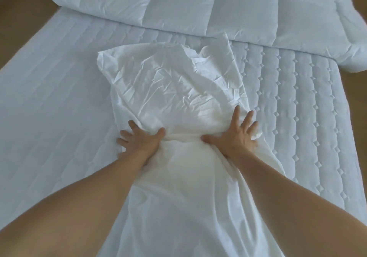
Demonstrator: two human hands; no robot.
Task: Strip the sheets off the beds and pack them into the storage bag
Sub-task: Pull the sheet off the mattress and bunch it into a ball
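A crumpled white cotton sheet (174, 90) lies along the middle of the bed. It runs from the near edge, where it passes between two bare forearms, to a loose, puffed end about halfway up the mattress. The left hand (139, 140) presses down at the sheet's left border with its fingers (124, 133) spread wide, some of them over the bed beside the cloth, and its thumb on the fabric. The right hand (235, 135) lies flat on the sheet's right side, fingers spread and straight, thumb pointing inward. The cloth is gathered into a ridge between the two thumbs. Under the sheet a pale blue-white quilted mattress pad (59, 98) covers the bed. At the far edge a thick white quilted duvet (198, 4) lies folded across the bed, overhanging its right side. Brown wooden floor (23, 18) shows beyond the far left corner.
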